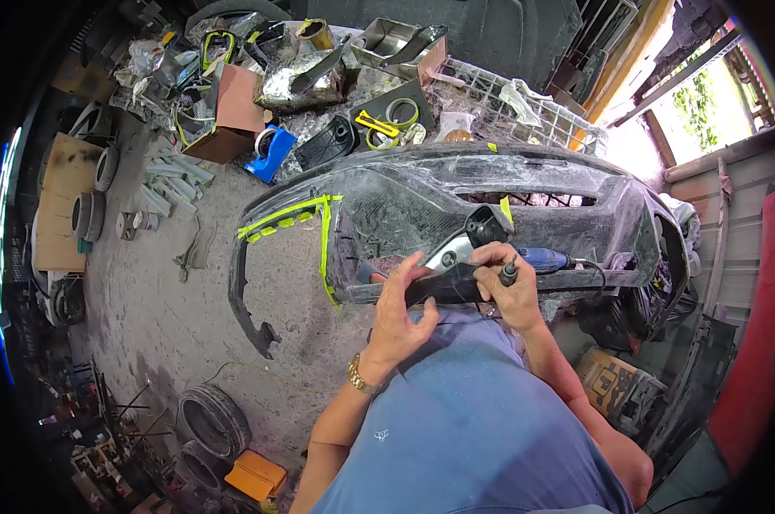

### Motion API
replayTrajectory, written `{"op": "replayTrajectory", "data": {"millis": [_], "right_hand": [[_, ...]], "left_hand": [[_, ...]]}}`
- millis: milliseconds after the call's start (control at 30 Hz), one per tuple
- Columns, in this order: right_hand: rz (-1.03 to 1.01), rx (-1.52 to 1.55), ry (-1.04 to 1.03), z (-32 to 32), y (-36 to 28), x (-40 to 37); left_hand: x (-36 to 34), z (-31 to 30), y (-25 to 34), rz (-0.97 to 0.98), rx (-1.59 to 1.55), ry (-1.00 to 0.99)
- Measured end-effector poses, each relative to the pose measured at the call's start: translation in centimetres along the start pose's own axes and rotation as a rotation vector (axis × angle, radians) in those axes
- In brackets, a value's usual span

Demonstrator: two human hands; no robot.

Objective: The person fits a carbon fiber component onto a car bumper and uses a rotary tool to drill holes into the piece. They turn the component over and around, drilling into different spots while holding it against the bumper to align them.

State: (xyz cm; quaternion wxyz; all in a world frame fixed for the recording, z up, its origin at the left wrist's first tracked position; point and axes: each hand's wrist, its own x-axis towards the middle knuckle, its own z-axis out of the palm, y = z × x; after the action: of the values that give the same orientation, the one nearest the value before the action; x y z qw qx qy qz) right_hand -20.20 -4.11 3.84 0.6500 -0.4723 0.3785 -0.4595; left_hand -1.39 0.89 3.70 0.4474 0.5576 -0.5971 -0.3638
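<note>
My left hand [396,317] is at the left end of a black and silver car trim part [447,257], with the thumb and fingers around its edge. The part has a dark rounded end [487,224] at the top and a long black lower edge. My right hand [514,295] is closed at the part's right side, with a small dark cylindrical tool [508,274] in its fingers. Just beyond it, a blue rotary tool [543,259] with a cord rests on the dusty black car bumper [387,197]. Yellow-green masking tape [326,244] edges the bumper's left opening.
Behind the bumper are a blue tape dispenser [270,156], a yellow cutter [377,123], a cardboard box [237,107], a metal tray [396,43] and a wire rack [511,94]. Tyres [214,420] and an orange block [256,475] lie at lower left on the concrete floor [164,300].
</note>
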Motion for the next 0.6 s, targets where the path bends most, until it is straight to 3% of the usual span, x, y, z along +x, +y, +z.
{"op": "replayTrajectory", "data": {"millis": [333,433,533,600], "right_hand": [[0.103,-0.011,0.021,-0.5,0.0,0.3],[0.108,-0.031,0.031,-0.4,-0.3,0.3],[0.099,-0.041,0.018,-0.3,-0.4,0.2],[0.099,-0.041,0.002,-0.2,-0.3,-0.1]], "left_hand": [[0.7,-0.3,-0.5,0.076,0.126,-0.048],[1.1,-1.1,0.2,-0.057,-0.056,-0.156],[1.2,-0.6,0.4,-0.038,-0.025,-0.108],[1.1,0.1,0.2,0.035,0.168,-0.033]]}}
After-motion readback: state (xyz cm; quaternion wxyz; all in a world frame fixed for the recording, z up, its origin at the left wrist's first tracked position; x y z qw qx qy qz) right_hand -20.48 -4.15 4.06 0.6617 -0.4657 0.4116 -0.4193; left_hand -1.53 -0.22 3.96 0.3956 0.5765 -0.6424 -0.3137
